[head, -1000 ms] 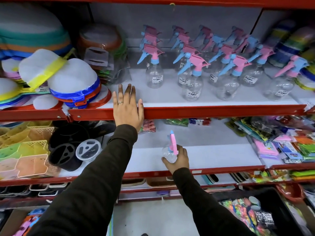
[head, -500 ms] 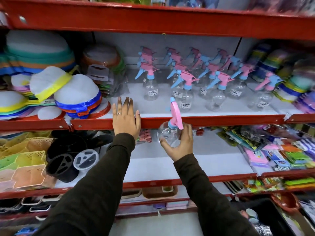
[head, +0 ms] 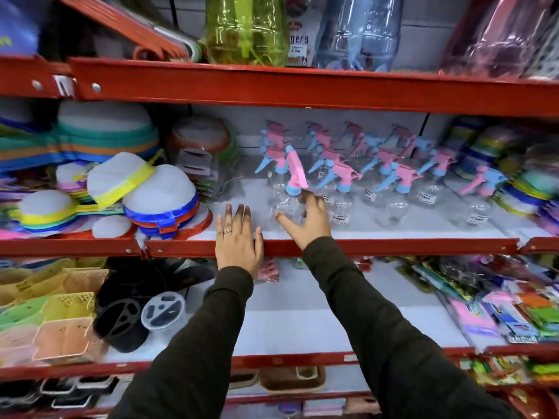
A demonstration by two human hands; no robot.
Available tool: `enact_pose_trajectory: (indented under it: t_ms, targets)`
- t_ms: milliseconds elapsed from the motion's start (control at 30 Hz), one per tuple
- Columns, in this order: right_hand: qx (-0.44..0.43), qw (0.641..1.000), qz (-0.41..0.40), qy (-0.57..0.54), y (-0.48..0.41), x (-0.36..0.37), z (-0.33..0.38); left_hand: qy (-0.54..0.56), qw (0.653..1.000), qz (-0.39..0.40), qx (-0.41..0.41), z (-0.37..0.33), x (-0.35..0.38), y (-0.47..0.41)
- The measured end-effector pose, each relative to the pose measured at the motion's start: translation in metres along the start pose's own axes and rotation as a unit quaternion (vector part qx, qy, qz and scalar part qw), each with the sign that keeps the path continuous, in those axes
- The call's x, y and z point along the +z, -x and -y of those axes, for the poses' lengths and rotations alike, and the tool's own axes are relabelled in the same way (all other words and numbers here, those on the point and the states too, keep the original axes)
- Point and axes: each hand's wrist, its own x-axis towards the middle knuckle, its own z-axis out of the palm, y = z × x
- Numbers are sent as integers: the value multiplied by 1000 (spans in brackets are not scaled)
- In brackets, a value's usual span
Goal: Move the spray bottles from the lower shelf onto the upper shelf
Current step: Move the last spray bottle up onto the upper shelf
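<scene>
Right hand (head: 305, 222) splayed against spray bottle (head: 292, 189) (left hand (head: 239, 240) flat on upper shelf (head: 393, 246)).

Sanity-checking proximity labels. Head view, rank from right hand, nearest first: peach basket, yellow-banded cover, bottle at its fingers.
1. Bottle: against the right hand, upper shelf.
2. Yellow-banded cover: left, same shelf.
3. Peach basket: far left, lower shelf.
</scene>
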Motion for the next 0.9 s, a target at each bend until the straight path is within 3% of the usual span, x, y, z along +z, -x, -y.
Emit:
enact_pose_trajectory:
  t_ms: [567, 900]
  targets:
    - [60, 997, 55, -8, -13, 12, -10, 7, 1000, -12, 2, -2, -2, 0]
    - [70, 997, 4, 22, -10, 16, -8, -7, 1000, 17, -2, -2, -2, -1]
